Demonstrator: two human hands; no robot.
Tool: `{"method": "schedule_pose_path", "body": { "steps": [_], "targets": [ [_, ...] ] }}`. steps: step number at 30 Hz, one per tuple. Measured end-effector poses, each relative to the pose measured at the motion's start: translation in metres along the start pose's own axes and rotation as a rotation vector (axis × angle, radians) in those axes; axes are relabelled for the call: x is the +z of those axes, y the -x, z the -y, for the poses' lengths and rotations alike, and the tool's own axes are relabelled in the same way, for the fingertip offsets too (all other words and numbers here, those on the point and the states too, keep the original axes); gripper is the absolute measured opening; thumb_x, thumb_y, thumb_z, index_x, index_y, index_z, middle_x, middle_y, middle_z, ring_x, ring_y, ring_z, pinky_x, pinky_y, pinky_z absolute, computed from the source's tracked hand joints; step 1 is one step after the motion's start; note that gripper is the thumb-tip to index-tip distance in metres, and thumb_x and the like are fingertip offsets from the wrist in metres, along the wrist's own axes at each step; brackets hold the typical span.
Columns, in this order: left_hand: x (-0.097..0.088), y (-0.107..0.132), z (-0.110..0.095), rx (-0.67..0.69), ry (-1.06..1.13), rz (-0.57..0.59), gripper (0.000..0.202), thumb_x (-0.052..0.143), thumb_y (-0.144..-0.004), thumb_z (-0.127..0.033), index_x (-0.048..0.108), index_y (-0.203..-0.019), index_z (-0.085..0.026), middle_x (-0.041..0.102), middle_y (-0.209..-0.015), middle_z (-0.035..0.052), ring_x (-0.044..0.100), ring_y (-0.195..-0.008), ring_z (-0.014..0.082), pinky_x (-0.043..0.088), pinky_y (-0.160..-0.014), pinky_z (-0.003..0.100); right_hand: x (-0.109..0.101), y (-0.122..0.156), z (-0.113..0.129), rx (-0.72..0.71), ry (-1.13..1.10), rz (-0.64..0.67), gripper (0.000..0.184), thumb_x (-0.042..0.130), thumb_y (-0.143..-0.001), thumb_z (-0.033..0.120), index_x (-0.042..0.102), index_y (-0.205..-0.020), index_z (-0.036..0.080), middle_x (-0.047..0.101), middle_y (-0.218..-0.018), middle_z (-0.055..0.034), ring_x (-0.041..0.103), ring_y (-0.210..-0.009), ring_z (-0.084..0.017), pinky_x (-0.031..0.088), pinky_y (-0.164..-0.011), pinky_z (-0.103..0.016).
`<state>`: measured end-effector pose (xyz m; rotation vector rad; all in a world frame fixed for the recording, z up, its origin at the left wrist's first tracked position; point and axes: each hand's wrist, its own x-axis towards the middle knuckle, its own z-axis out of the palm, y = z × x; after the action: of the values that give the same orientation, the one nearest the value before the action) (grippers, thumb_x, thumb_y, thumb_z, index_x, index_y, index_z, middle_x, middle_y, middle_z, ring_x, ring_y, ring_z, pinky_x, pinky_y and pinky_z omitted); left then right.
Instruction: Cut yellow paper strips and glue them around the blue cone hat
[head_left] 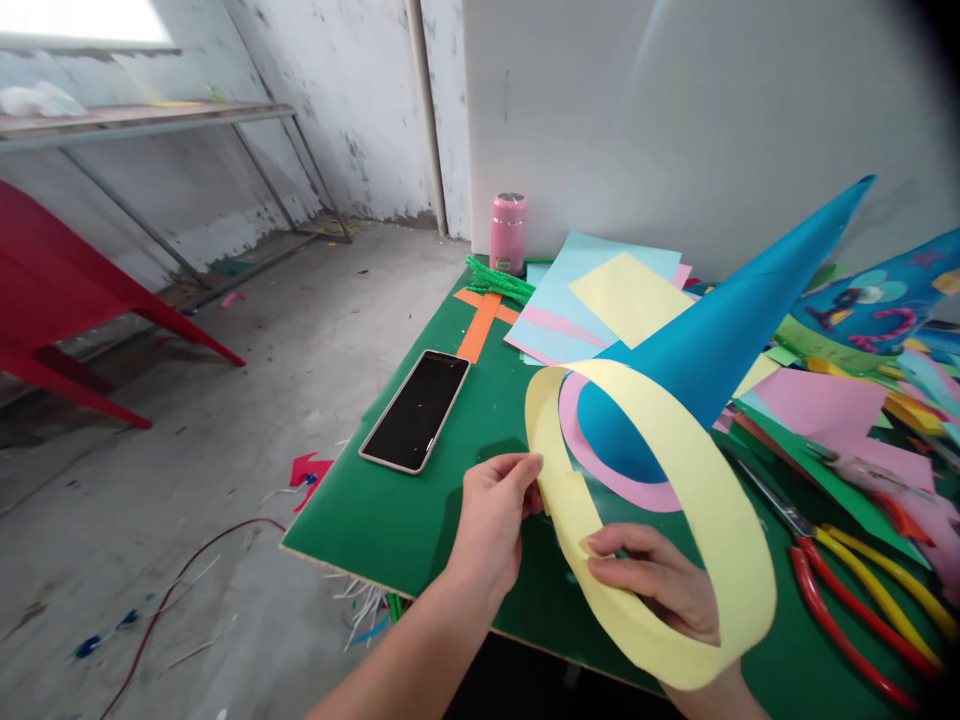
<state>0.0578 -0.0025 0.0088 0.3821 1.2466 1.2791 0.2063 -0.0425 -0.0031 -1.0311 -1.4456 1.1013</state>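
A blue paper cone [720, 330] lies tilted over the green table [420, 510], its open base ringed by a pink paper collar [622, 485]. A wide yellow paper ring [720, 510] loops around the cone's base. My left hand [491, 530] pinches the ring's left edge between thumb and fingers. My right hand [660, 590] grips the ring's lower band from inside, fingers closed over the paper.
A phone [416, 410] lies face up on the table's left part. Scissors with red and yellow handles [855, 580] rest at the right. Coloured paper sheets [592, 300], an orange strip [478, 325], green pipe cleaners [499, 280] and a pink bottle [508, 232] sit behind. A red chair [67, 300] stands on the floor, left.
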Motion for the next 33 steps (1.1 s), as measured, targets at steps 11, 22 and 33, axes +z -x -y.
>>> {"method": "schedule_pose_path", "body": {
  "steps": [11,22,33],
  "targets": [
    [0.001,0.001,-0.003,0.010,0.007,-0.007,0.016,0.068,-0.060,-0.027,0.064,-0.061,-0.011,0.049,-0.048,-0.0017,0.041,-0.045,0.0072,0.033,-0.047,0.022,0.000,0.000,-0.002,-0.011,-0.002,0.017,0.016,0.067,-0.068,0.040,0.073,-0.074,0.027,0.069,-0.080,-0.0069,0.064,-0.073,-0.024,0.056,-0.063,-0.032],
    [0.002,0.001,-0.003,0.004,0.015,-0.006,0.017,0.068,-0.060,-0.027,0.063,-0.061,-0.011,0.051,-0.049,-0.0013,0.043,-0.046,0.0073,0.035,-0.048,0.022,-0.005,-0.001,-0.007,-0.003,-0.022,0.097,0.012,0.068,-0.068,0.033,0.074,-0.077,0.028,0.069,-0.084,-0.0068,0.064,-0.076,-0.025,0.056,-0.065,-0.033],
    [0.005,0.003,-0.004,0.014,0.040,0.001,0.016,0.068,-0.061,-0.026,0.061,-0.062,-0.012,0.050,-0.050,-0.0028,0.041,-0.045,0.0060,0.034,-0.047,0.021,-0.006,0.002,-0.015,-0.032,-0.028,0.135,0.020,0.064,-0.070,0.017,0.072,-0.084,0.030,0.068,-0.090,-0.0042,0.064,-0.082,-0.024,0.055,-0.070,-0.031]
  ]
}}
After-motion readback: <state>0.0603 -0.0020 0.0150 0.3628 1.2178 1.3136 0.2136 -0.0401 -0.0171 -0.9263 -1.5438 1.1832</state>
